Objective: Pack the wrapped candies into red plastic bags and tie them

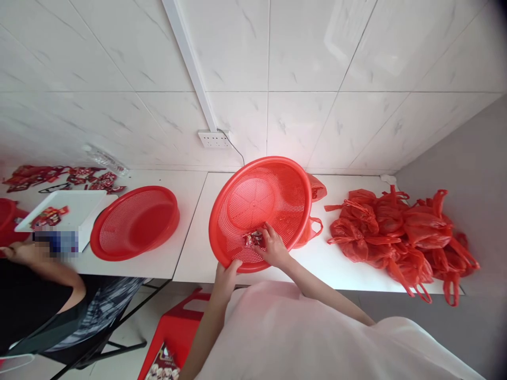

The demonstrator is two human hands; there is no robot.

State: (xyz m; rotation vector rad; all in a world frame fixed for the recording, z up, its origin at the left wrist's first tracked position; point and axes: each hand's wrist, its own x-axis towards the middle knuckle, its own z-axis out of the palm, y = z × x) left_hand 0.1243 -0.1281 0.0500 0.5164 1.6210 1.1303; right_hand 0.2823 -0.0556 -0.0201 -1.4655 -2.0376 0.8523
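A white shirt (285, 332) is showing nearest; the left hand (226, 278) is clamping its fingers on a red basket (253, 198); the right hand (274, 248) is touching packets (252, 239) inside, grip unclear.

A round basket (253, 192) of bright red plastic, its walls and base pierced with small holes and raised ribs fanning across the base, is tilted over the table (193, 248), its far rim raised and its open mouth facing the near side. Small shiny wrapped packets (252, 239), dark red and brown with pale patches, lie together low inside its near wall, partly covered; their number cannot be told.
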